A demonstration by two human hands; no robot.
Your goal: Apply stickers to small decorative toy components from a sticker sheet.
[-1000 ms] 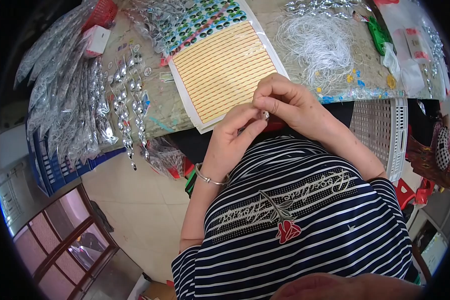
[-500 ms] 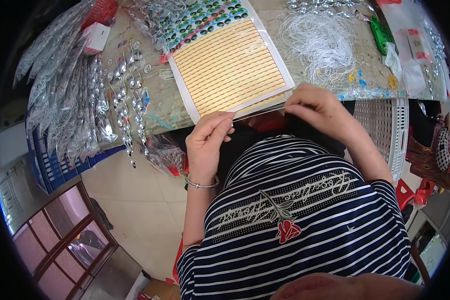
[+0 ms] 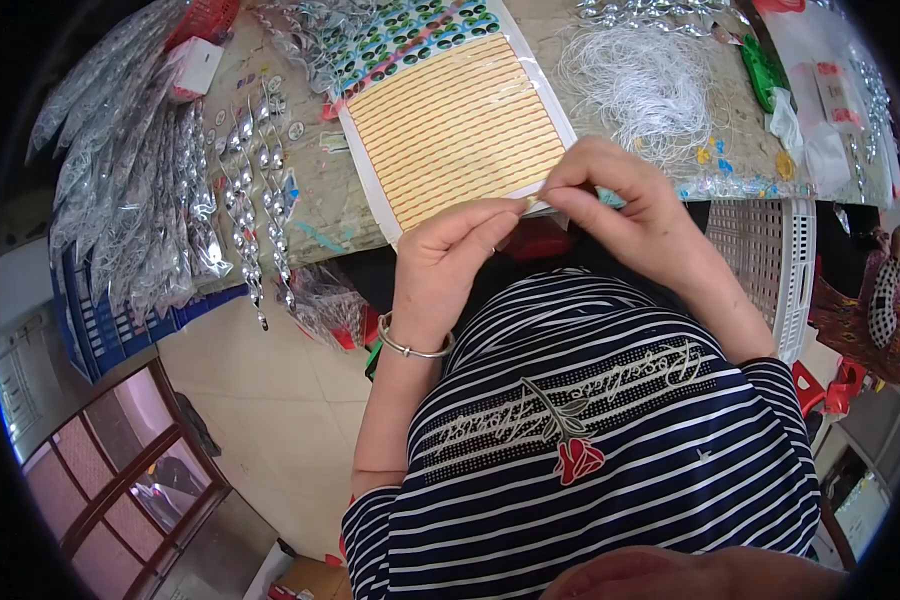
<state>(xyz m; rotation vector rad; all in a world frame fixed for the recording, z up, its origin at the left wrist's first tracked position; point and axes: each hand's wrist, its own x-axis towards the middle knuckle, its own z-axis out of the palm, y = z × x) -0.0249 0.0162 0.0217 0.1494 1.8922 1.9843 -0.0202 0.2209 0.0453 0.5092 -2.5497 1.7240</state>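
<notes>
My left hand (image 3: 446, 246) and my right hand (image 3: 622, 203) nearly meet at the table's front edge, fingers pinched. Between the fingertips a small bit of a thin pale strand (image 3: 531, 202) shows; whether it is thread or a sticker strip I cannot make out. Just beyond the hands lies a sheet of yellow strip stickers (image 3: 450, 125) with red lines and a white border. Its near edge is partly hidden by my fingers. Past it is a sheet with round green and blue stickers (image 3: 410, 45).
A tangle of white string (image 3: 645, 85) lies right of the sheets. Twisted silver foil spirals (image 3: 242, 200) and many wrapped ones (image 3: 135, 210) hang over the left table edge. A green object (image 3: 760, 72) lies at far right. Below stand a white plastic basket (image 3: 798, 265) and a blue crate (image 3: 100, 330).
My hands have come together, the left moving right and slightly up, the right moving left and up. The strand stretched between them earlier now shows only as a short bit.
</notes>
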